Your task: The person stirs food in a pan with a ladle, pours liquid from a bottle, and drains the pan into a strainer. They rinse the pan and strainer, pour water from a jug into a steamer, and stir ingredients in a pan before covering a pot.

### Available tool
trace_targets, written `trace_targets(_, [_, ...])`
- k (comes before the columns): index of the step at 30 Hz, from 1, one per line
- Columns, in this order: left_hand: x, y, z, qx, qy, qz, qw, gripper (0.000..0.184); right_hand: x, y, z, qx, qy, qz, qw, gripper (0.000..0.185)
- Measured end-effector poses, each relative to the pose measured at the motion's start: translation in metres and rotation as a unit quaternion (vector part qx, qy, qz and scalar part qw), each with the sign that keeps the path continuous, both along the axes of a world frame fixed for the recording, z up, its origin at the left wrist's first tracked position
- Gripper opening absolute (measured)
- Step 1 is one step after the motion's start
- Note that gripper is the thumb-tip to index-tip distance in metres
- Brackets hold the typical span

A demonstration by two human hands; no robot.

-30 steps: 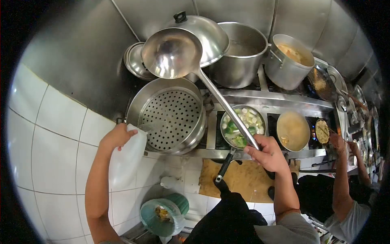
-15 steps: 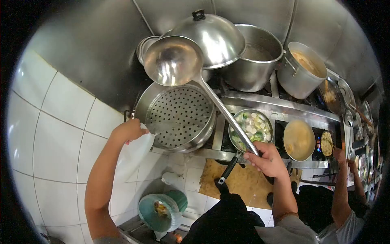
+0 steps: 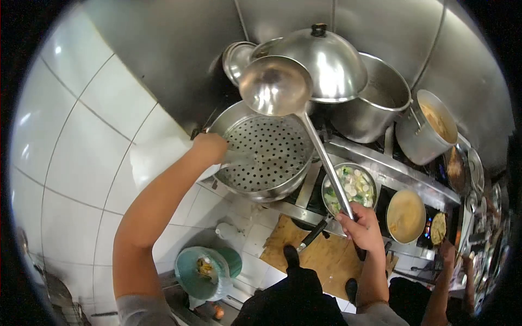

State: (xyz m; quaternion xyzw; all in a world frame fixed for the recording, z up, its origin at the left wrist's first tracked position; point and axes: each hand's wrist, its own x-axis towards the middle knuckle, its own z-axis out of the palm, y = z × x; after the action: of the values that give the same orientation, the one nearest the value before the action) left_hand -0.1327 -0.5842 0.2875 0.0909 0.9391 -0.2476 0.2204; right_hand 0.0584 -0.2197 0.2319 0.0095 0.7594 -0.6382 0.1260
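My left hand (image 3: 211,148) is closed on a white plastic jug (image 3: 155,157), tipped at the near left rim of a big steel steamer pot (image 3: 293,187). Clear liquid runs from it onto the perforated steamer tray (image 3: 263,144) inside the pot. The jug's grip is hidden behind my hand. A large steel ladle (image 3: 274,84) is in my right hand (image 3: 361,225), fingers wrapped round its long handle. The ladle's bowl hangs over the far side of the pot. Below that handle sits a pan of chopped vegetables (image 3: 353,185).
A domed lid (image 3: 331,65), a deep steel pot (image 3: 380,103) and a tall pot of orange-brown food (image 3: 429,136) line the back. A pan of yellowish liquid (image 3: 406,214) is to the right, near a co-worker's hand (image 3: 447,252). A lined bin (image 3: 190,280) stands below.
My view has shifted, so the stove sits farther right. My left hand has raised and tipped the jug further, and more liquid pours out. The ladle stays in my right hand.
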Motion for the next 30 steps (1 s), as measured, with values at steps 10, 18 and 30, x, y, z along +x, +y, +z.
trace_targets(10, [0.074, -0.054, 0.027, 0.156, 0.354, 0.051, 0.921, 0.019, 0.006, -0.043, -0.012, -0.003, -0.011, -0.027, 1.000, 0.012])
trace_targets(18, [0.538, -0.165, -0.068, 0.512, 0.472, 0.542, 0.470, 0.040, 0.039, -0.085, -0.067, 0.083, 0.231, 0.336, 0.909, 0.038])
trace_targets(30, [1.094, -0.395, -0.133, -0.122, 0.701, 0.622, 0.328, 0.048, 0.175, -0.267, -0.084, 0.251, -0.090, 0.453, 0.851, 0.022])
